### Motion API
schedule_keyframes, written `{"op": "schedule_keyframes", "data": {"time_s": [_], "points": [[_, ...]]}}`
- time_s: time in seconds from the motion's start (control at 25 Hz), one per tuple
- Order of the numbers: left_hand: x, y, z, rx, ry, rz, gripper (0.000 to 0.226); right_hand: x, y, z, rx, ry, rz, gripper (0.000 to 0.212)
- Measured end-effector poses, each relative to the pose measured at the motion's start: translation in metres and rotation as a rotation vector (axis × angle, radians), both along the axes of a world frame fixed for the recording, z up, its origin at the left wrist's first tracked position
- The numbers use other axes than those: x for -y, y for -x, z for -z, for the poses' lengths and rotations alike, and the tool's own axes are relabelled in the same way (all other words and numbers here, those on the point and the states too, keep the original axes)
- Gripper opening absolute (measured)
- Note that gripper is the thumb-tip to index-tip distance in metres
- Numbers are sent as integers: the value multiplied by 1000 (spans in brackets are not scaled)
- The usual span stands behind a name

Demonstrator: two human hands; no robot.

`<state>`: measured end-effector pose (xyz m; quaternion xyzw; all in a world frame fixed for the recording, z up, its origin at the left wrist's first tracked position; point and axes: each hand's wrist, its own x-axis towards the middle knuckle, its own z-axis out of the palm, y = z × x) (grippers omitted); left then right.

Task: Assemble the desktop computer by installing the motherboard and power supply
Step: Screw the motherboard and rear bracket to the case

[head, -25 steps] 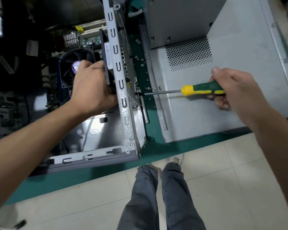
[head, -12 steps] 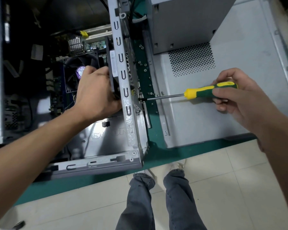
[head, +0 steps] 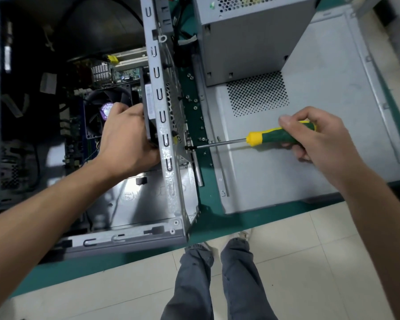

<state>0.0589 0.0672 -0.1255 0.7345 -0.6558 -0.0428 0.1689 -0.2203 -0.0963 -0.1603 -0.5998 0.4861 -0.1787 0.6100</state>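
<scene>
Right hand grips screwdriver, tip on a rear-panel screw; left hand clutches a black fan inside the case. Motherboard appears seated; power supply sits outside, uninstalled.

A computer repair workshop: an opened desktop case, a detached side panel and loose screws lie on a green workbench above a pale tiled floor.
</scene>
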Motion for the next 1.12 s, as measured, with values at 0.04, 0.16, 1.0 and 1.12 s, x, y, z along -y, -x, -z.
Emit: {"op": "schedule_keyframes", "data": {"time_s": [0.04, 0.16, 1.0, 1.12], "points": [[0, 0, 0, -3, 10, 4, 28, -1, -3, -2, -56, 4, 11, 36], [0, 0, 1, -9, 26, 9, 27, 0, -1, -3, 93, -130, 33, 19], [2, 2, -3, -22, -17, 0, 29, 11, 0, -6, -43, -91, -66, 31], [1, 4, -4, -19, -5, 8, 31, 10, 0, -4, -40, -134, -105, 18]]}}
